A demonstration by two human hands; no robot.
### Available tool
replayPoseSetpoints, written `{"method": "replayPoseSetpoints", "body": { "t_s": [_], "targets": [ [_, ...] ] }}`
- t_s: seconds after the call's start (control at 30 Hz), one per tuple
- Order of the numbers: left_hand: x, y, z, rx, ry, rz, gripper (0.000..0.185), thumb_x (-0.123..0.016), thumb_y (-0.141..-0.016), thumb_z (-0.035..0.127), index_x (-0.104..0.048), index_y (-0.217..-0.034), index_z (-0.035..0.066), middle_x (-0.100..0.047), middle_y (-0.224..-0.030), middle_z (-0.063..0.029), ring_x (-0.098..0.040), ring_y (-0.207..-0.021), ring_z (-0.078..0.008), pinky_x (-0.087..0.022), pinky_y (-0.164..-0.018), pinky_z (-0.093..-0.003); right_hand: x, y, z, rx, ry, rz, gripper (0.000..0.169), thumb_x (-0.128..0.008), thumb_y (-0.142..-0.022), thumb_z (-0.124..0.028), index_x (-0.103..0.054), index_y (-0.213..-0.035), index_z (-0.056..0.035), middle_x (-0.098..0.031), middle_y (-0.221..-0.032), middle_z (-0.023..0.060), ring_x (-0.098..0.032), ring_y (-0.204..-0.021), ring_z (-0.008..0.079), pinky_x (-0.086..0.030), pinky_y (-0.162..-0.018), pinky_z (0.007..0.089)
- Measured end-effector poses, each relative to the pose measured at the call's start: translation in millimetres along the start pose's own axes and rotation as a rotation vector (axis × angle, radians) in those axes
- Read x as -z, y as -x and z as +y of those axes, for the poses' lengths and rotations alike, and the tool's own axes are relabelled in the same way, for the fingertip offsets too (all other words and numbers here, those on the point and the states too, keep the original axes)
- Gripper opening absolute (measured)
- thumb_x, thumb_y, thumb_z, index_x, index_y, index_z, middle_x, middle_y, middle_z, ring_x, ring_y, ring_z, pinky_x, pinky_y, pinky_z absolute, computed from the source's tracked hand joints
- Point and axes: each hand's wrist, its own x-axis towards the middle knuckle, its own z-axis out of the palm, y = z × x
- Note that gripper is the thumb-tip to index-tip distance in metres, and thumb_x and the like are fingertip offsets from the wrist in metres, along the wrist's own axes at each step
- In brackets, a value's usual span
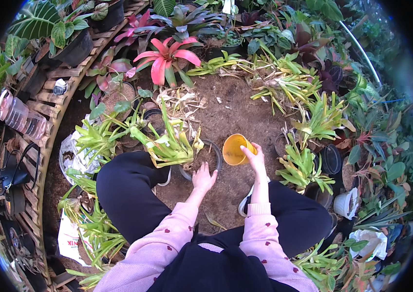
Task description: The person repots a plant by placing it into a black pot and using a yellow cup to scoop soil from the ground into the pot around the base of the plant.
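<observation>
My right hand (256,159) grips the rim of a yellow plastic cup (234,149), thumb inside and fingers round the outer wall. The cup tips so that its mouth faces up and to the left; its inner wall is stained brown. My left hand (204,179) rests on the near part of a round black pot (218,157), palm down over the soil (206,156), holding nothing. A leafy green bromeliad-like plant (166,144) leans at the pot's left side. Whether it is rooted in this pot I cannot tell.
Bare earth (224,106) lies ahead, with dry leaves (181,104) on its left. Uprooted-looking green plants (287,82) ring the right side. A slatted wooden rack (55,106) on the left carries a clear bottle (22,116) and a black bag (14,175). A pink bromeliad (164,58) grows at the back.
</observation>
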Motion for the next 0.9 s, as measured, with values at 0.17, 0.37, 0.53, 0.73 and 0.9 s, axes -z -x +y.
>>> {"method": "replayPoseSetpoints", "body": {
  "t_s": [0.17,0.37,0.53,0.73,0.9],
  "targets": [
    [-39,9,-29,-0.154,-0.220,0.394,0.067,-0.041,-0.091,0.055,-0.046,-0.136,0.007,-0.057,-0.127,-0.0136,-0.052,-0.120,-0.0282,-0.031,-0.108,-0.0480,-3,6,-6,-0.133,-0.044,0.100,0.082,-0.080,-0.068,-0.046,-0.049,-0.131,-0.0027,-0.056,-0.125,0.0193,-0.055,-0.115,0.0263,-0.042,-0.099,0.0363],
    [-12,14,-16,-0.224,-0.108,0.296,0.057,-0.056,-0.086,0.042,-0.050,-0.131,0.007,-0.049,-0.134,-0.0129,-0.044,-0.126,-0.0273,-0.027,-0.110,-0.0487,14,8,8,-0.462,0.064,0.231,0.100,-0.081,-0.056,-0.061,-0.040,-0.136,-0.0175,-0.033,-0.136,0.0288,-0.034,-0.128,0.0394,-0.033,-0.106,0.0468],
    [-18,17,-24,-0.422,0.043,0.190,0.046,-0.059,-0.085,0.030,-0.054,-0.126,0.008,-0.057,-0.122,-0.0124,-0.047,-0.122,-0.0269,-0.026,-0.110,-0.0482,3,-8,35,-0.423,-0.125,0.182,0.098,-0.082,-0.057,-0.057,-0.041,-0.135,-0.0149,-0.032,-0.136,0.0288,-0.033,-0.129,0.0389,-0.034,-0.106,0.0471],
    [-3,28,-25,-0.217,0.060,0.636,0.023,-0.061,-0.073,0.006,-0.060,-0.097,0.008,-0.054,-0.096,-0.0104,-0.051,-0.102,-0.0277,-0.035,-0.102,-0.0449,-11,-33,77,-0.417,-0.293,0.083,0.101,-0.085,-0.056,-0.053,-0.040,-0.135,-0.0081,-0.037,-0.137,0.0248,-0.042,-0.127,0.0328,-0.040,-0.104,0.0427],
    [-1,5,-23,0.679,0.469,0.779,0.047,-0.068,-0.071,0.010,-0.049,-0.114,0.004,-0.050,-0.111,-0.0189,-0.045,-0.112,-0.0380,-0.035,-0.102,-0.0459,-6,-30,76,-0.386,-0.245,0.056,0.099,-0.084,-0.059,-0.052,-0.040,-0.135,-0.0071,-0.043,-0.134,0.0243,-0.049,-0.120,0.0316,-0.043,-0.100,0.0421]
  ]
}}
